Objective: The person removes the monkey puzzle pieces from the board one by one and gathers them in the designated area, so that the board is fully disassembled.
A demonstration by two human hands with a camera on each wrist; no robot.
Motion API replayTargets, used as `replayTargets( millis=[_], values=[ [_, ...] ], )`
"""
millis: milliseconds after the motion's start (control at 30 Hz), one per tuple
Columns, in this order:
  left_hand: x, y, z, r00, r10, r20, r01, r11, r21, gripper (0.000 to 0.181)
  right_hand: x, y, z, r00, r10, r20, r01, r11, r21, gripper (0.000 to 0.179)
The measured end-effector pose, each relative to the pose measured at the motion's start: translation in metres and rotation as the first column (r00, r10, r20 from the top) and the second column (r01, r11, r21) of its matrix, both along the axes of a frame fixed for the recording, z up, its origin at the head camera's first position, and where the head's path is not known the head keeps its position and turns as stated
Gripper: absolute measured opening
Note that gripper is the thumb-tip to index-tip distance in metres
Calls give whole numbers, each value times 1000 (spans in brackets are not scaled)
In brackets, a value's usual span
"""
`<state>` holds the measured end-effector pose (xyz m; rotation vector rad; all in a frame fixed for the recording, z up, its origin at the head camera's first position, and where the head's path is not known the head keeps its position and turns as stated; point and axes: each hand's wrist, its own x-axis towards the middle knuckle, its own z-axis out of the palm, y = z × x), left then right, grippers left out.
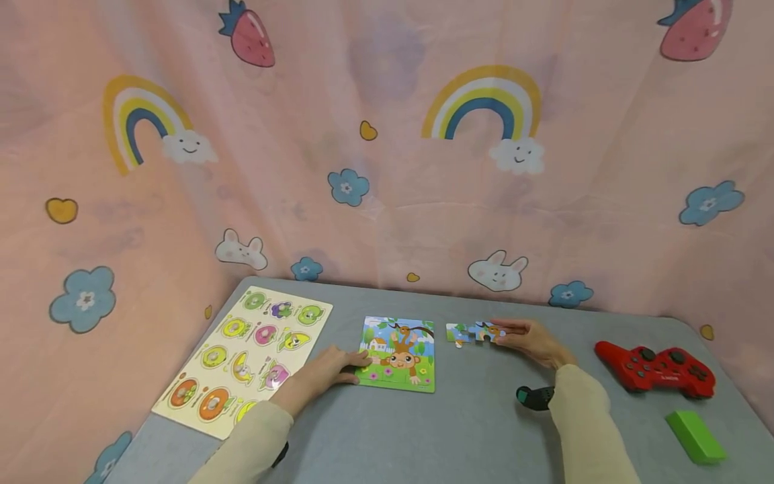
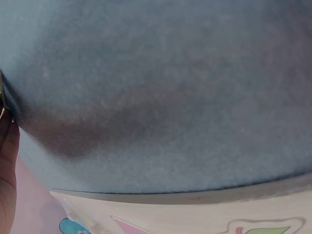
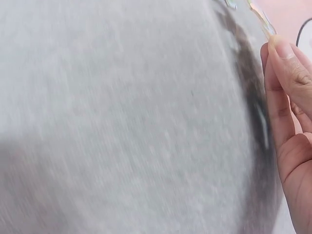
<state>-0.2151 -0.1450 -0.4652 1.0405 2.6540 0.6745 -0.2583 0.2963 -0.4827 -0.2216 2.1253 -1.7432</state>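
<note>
Fingers of right hand pinch small flat blue-and-brown printed puzzle piece near far edge of bench, probably light, stiff, best held by rim; left hand's fingers touch square monkey-print puzzle.

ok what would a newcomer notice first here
Probably the pink curtain with its rainbows and strawberries, behind the table. Next, the red game controller on the table's right side. Then the monkey puzzle near the middle, the left hand touching its left edge and the right hand pinching a puzzle piece to its right.
</note>
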Motion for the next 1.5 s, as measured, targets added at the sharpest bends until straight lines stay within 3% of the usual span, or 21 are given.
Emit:
replayTargets(
  millis=[400, 500, 700, 933, 1267, 1500],
  values=[
    [-1, 0, -1, 999, 8, 31, -8, 1000, 8, 44, -3, 6, 3, 1000, -13, 12, 12, 999, 52, 57],
    [-1, 0, -1, 1000, 0, 29, -1, 1000, 13, 44, -4, 4, 5, 1000, -18, -6, 19, 993, 120, 57],
    [0, 0, 2, 1000, 5, 25, -5, 1000, 5, 44, -6, -1, 11, 996, -23, -81, 47, 951, 304, 55],
    [1, 0, 2, 999, 23, 26, -23, 1000, -12, 44, -8, -5, 16, 988, -9, -152, 73, 904, 422, 52],
    [1, 1, 0, 1000, 24, 14, -24, 999, -22, 44, -4, -9, 13, 979, -22, -202, 108, 897, 428, 50],
    [3, 0, 2, 1000, -12, -7, 12, 1000, 13, 43, -2, -10, 9, 974, -43, -221, 137, 891, 433, 49]
  ],
)
